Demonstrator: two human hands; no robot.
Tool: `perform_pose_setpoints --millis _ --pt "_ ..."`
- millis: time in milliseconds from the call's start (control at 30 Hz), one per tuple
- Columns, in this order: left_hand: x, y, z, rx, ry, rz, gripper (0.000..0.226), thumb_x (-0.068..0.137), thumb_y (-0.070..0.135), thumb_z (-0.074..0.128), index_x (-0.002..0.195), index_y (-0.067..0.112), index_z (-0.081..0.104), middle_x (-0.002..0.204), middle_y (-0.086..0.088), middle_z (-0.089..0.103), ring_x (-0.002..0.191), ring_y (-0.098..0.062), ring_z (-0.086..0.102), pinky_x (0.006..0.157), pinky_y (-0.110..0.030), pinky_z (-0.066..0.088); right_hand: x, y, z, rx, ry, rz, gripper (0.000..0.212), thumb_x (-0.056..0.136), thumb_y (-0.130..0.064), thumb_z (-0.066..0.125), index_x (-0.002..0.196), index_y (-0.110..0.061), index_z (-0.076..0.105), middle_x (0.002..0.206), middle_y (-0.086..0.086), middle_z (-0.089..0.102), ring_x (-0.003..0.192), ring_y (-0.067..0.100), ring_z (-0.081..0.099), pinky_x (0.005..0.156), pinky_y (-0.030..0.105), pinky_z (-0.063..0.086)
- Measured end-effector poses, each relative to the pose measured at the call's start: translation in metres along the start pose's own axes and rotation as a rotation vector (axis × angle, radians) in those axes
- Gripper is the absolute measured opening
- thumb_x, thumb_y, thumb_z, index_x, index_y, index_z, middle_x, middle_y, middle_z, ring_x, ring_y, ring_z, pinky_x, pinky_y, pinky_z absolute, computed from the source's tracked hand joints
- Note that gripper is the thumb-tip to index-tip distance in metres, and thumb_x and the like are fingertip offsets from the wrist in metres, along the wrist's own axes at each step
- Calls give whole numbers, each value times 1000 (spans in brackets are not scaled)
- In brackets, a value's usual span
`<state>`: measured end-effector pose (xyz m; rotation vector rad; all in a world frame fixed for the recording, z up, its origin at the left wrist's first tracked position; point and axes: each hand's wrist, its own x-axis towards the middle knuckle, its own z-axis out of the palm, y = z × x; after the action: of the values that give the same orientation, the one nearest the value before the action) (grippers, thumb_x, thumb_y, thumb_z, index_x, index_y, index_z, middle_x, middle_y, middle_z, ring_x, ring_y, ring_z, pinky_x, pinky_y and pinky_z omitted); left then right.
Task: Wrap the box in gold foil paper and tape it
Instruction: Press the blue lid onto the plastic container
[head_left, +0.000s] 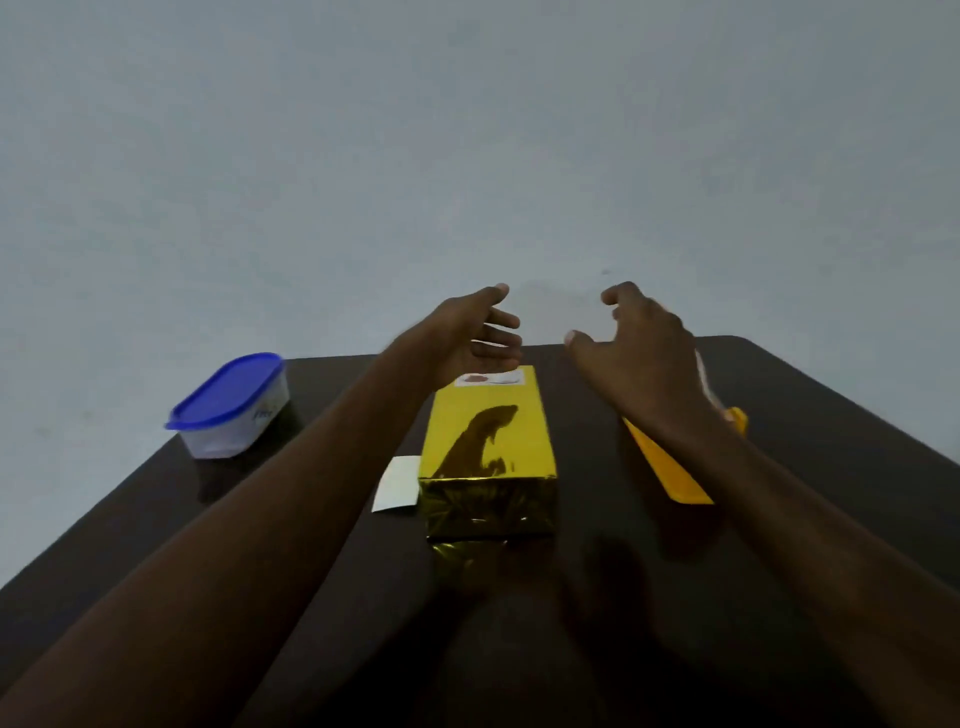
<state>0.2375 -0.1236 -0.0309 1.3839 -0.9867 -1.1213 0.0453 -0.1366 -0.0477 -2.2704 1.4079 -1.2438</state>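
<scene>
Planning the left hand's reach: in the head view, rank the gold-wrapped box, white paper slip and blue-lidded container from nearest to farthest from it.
1. gold-wrapped box, just below the left hand.
2. white paper slip, beside the box's left edge.
3. blue-lidded container, far left on the table.

- One head-worn camera looked forward and down from the person's own position.
- It faced a dark surface (831, 467) and a pale wall (467, 130) behind.
- Both forearms reached out close beneath it.
</scene>
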Motion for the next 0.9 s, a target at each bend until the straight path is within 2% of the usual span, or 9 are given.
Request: perform_pose_setpoints --millis 133,267,400,500,633,800,900 --pt "17 -4 71 32 -122 -85 63 97 49 48 128 -6 50 126 -29 56 112 -40 60 89 -44 55 -22 55 -23 -81 84 -9 69 81 -35 74 138 -9 45 127 16 57 120 34 50 90 38 42" --pt "30 -16 115 40 -165 -198 76 98 56 40 140 -7 38 138 -29 46 121 -43 52 91 -49 52 -44 94 -23 -61 12 115 92 75 -39 79 147 -9 31 143 16 44 130 35 43 99 46 42" --pt "41 -31 131 3 -154 -259 81 97 61 34 142 -6 35 139 -28 44 122 -42 51 97 -53 49 -56 112 -17 59 -100 298 104 73 -45 82 152 -14 22 147 11 44 130 34 47 98 44 44" --pt "45 -36 134 -23 -155 -283 80 96 64 32 136 -4 42 128 -25 52 115 -38 56 95 -52 50 -55 119 -13 105 -157 358 88 73 -47 81 142 -14 37 137 8 53 121 31 54 87 38 46" --pt "48 -37 139 -53 -133 -293 80 95 65 33 133 -4 45 124 -25 54 113 -38 57 94 -52 50 -51 124 -14 66 -88 279 62 70 -44 83 118 -11 62 116 8 67 102 25 64 79 36 52" --pt "58 -38 147 -103 -101 -309 82 93 66 34 133 -5 45 124 -27 54 110 -41 58 89 -53 53 -44 132 -24 103 -39 271 43 65 -39 86 95 -14 68 92 3 70 81 21 66 69 35 54" --pt "65 -35 165 -127 -122 -318 83 92 66 35 133 -6 45 126 -29 52 111 -43 57 89 -55 53 -37 146 -39 110 -11 276 38 64 -36 87 87 -14 67 79 -2 63 71 15 60 61 29 48"
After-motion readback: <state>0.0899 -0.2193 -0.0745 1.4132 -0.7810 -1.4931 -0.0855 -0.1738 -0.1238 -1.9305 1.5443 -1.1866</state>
